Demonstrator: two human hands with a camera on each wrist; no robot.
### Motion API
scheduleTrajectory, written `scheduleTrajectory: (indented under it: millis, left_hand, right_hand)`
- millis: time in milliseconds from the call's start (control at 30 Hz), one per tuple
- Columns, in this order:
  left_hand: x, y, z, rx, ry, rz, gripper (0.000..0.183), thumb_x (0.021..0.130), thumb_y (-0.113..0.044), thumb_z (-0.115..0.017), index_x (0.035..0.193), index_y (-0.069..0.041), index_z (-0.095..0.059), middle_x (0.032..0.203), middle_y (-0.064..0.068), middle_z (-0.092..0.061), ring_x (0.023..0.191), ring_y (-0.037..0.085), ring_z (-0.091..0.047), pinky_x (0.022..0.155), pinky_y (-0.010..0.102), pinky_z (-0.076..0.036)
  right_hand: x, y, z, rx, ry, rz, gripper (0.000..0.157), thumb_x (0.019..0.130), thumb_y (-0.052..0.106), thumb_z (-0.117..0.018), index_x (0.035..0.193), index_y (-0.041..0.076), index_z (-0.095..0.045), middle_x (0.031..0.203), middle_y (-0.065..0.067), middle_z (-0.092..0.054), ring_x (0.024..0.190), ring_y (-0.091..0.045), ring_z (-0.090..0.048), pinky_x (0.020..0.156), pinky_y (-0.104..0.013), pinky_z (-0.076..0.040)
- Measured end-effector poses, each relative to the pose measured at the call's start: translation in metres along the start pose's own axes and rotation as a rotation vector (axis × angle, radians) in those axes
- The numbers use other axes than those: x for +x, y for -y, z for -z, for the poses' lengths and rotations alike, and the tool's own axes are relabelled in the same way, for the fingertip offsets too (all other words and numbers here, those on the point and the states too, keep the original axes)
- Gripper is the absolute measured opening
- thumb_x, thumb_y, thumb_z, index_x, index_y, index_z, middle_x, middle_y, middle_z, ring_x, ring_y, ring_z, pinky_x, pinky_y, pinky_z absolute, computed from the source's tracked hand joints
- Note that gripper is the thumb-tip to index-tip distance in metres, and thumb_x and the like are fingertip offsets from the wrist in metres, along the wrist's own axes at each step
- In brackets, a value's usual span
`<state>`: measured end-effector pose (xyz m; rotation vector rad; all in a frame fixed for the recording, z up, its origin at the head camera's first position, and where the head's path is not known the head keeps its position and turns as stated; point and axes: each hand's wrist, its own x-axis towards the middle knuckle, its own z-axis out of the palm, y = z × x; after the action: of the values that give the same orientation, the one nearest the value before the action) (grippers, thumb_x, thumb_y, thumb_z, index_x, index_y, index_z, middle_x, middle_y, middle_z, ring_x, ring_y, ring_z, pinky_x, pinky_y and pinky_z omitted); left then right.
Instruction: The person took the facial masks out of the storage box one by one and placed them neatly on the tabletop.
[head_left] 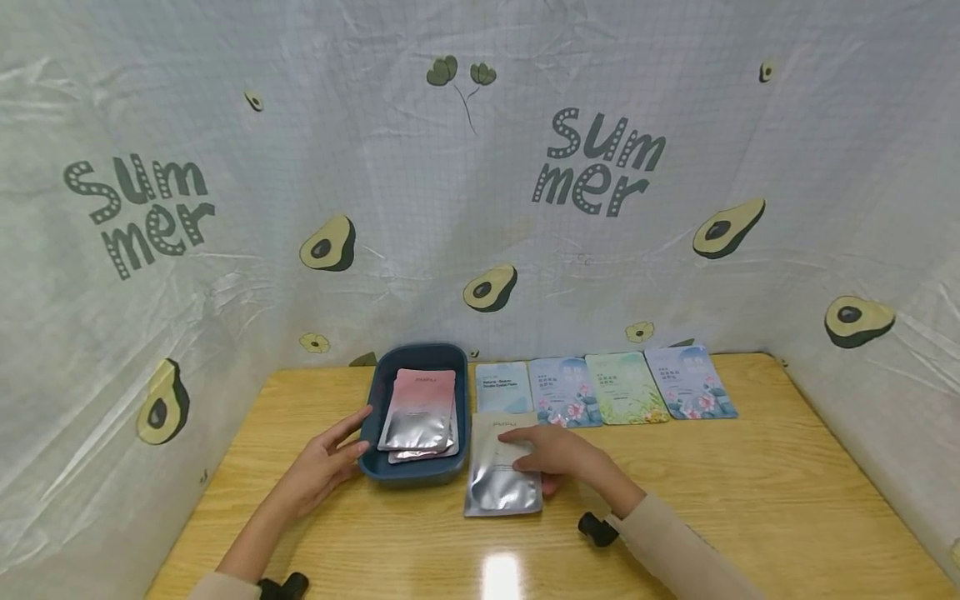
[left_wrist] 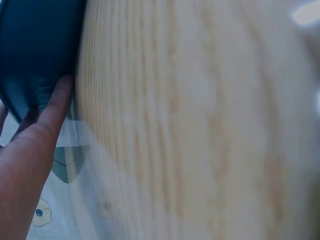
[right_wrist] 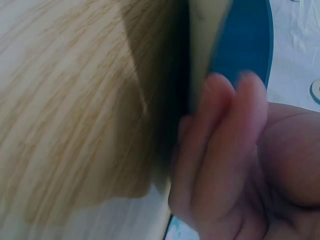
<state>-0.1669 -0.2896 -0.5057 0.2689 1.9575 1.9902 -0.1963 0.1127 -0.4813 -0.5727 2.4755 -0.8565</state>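
Plainly, the right hand [head_left: 555, 454] had hold of a beige and silver packet [head_left: 498, 492], pinching it by its right side, with fingertips on the printed face and part of the hand tucked under the edge. That packet was just to the right of a dark blue tub [head_left: 412, 482], its silver end toward the person, and covered the lower part of a pale blue packet [head_left: 504, 387] behind it. Whether it touched the table [head_left: 712, 500] could not be told.

The left hand [head_left: 318, 471] was at the tub's left side, thumb and forefinger spread well apart and their tips against the wall. From the left wrist, its fingers looked nearly straight along the outside of the tub; it gripped nothing.

Inside the tub lay a pink and silver packet [head_left: 423, 400], face up, with the edge of another packet [head_left: 423, 457] showing beneath.

Along the back of the table, rightward from the pale blue packet, ran a blue packet with pink flowers [head_left: 566, 392], a green packet [head_left: 626, 387] and a lavender packet [head_left: 690, 379], all flat. Behind them hung a pale curtain [head_left: 412, 183] printed with avocados and the word "summer".
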Motion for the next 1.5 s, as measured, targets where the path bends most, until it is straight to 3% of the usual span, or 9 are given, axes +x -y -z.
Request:
scheduleTrajectory:
  millis: [100, 233, 367, 467, 733, 967, 1100, 1267, 1500]
  left_hand:
    - [0.0, 0.001, -0.001, 0.0, -0.001, -0.003, 0.067, 0.107, -0.009, -0.053, 0.164, -0.011, -0.018, 0.168, 0.019, -0.007, 0.13, 0.015, -0.051, 0.097, 0.034, -0.054]
    - [0.0, 0.0, -0.001, -0.007, 0.0, 0.006, 0.067, 0.107, -0.009, -0.052, 0.164, -0.011, -0.017, 0.168, 0.019, -0.007, 0.129, 0.015, -0.051, 0.097, 0.034, -0.054]
    - [-0.001, -0.001, -0.002, -0.011, 0.005, 0.01, 0.068, 0.107, -0.01, -0.053, 0.164, -0.011, -0.016, 0.168, 0.018, -0.006, 0.131, 0.015, -0.05, 0.097, 0.034, -0.054]
    - [-0.002, -0.001, -0.002, -0.018, 0.003, 0.014, 0.069, 0.107, -0.01, -0.053, 0.164, -0.01, -0.015, 0.168, 0.019, -0.005, 0.132, 0.014, -0.049, 0.098, 0.034, -0.054]
    - [-0.002, 0.0, -0.002, -0.023, -0.003, 0.035, 0.068, 0.107, -0.011, -0.054, 0.164, -0.011, -0.017, 0.169, 0.018, -0.005, 0.137, 0.017, -0.045, 0.1, 0.035, -0.053]
    - [0.0, -0.002, -0.003, 0.002, -0.013, 0.03, 0.068, 0.107, -0.013, -0.054, 0.164, -0.013, -0.018, 0.169, 0.018, -0.005, 0.139, 0.021, -0.042, 0.099, 0.035, -0.053]
    - [0.0, -0.002, -0.001, 0.01, -0.011, 0.026, 0.068, 0.107, -0.012, -0.054, 0.164, -0.012, -0.017, 0.169, 0.018, -0.006, 0.138, 0.018, -0.043, 0.098, 0.034, -0.053]
    - [0.0, -0.003, 0.0, 0.009, -0.005, 0.033, 0.069, 0.106, -0.011, -0.054, 0.164, -0.011, -0.017, 0.168, 0.019, -0.007, 0.135, 0.016, -0.047, 0.097, 0.034, -0.054]
    - [0.002, -0.008, -0.003, 0.025, -0.029, 0.075, 0.071, 0.104, -0.016, -0.06, 0.164, -0.014, -0.021, 0.168, 0.018, -0.009, 0.14, 0.03, -0.041, 0.099, 0.035, -0.053]
  right_hand:
    - [-0.002, 0.007, 0.001, -0.062, 0.01, -0.045, 0.05, 0.095, 0.021, -0.074, 0.143, 0.025, -0.061, 0.118, -0.014, -0.068, 0.043, -0.015, -0.055, 0.044, -0.029, -0.049]
    - [0.0, 0.011, 0.003, -0.136, -0.005, -0.03, 0.043, 0.094, 0.023, -0.075, 0.136, 0.023, -0.067, 0.109, -0.007, -0.071, 0.06, -0.016, -0.058, 0.059, -0.031, -0.05]
    - [0.005, 0.012, 0.008, -0.043, -0.056, 0.029, 0.033, 0.096, 0.019, -0.072, 0.128, 0.015, -0.071, 0.087, -0.008, -0.073, 0.063, -0.016, -0.058, 0.061, -0.031, -0.05]
    - [0.011, 0.019, 0.014, 0.076, -0.072, 0.067, 0.032, 0.098, 0.016, -0.069, 0.128, 0.01, -0.07, 0.074, -0.011, -0.068, 0.053, -0.016, -0.058, 0.053, -0.03, -0.05]
    - [0.023, 0.049, 0.031, 0.333, -0.064, 0.182, 0.031, 0.101, 0.012, -0.062, 0.131, 0.007, -0.067, 0.097, -0.017, -0.07, 0.08, -0.033, -0.071, 0.073, -0.048, -0.061]
    - [0.035, 0.075, 0.042, 0.444, -0.039, 0.239, 0.03, 0.102, 0.012, -0.059, 0.131, 0.006, -0.065, 0.106, -0.017, -0.068, 0.093, -0.032, -0.071, 0.081, -0.042, -0.061]
    - [0.045, 0.088, 0.047, 0.47, -0.002, 0.217, 0.032, 0.104, 0.016, -0.058, 0.135, 0.006, -0.062, 0.115, -0.017, -0.066, 0.104, -0.037, -0.068, 0.088, -0.045, -0.059]
    - [0.061, 0.103, 0.045, 0.443, 0.05, 0.179, 0.035, 0.103, 0.017, -0.058, 0.138, 0.008, -0.06, 0.131, -0.015, -0.063, 0.113, -0.027, -0.065, 0.092, -0.041, -0.058]
    - [0.082, 0.13, 0.039, 0.46, 0.142, 0.0, 0.045, 0.101, 0.027, -0.063, 0.142, 0.01, -0.058, 0.137, -0.017, -0.059, 0.121, -0.039, -0.059, 0.096, -0.05, -0.055]
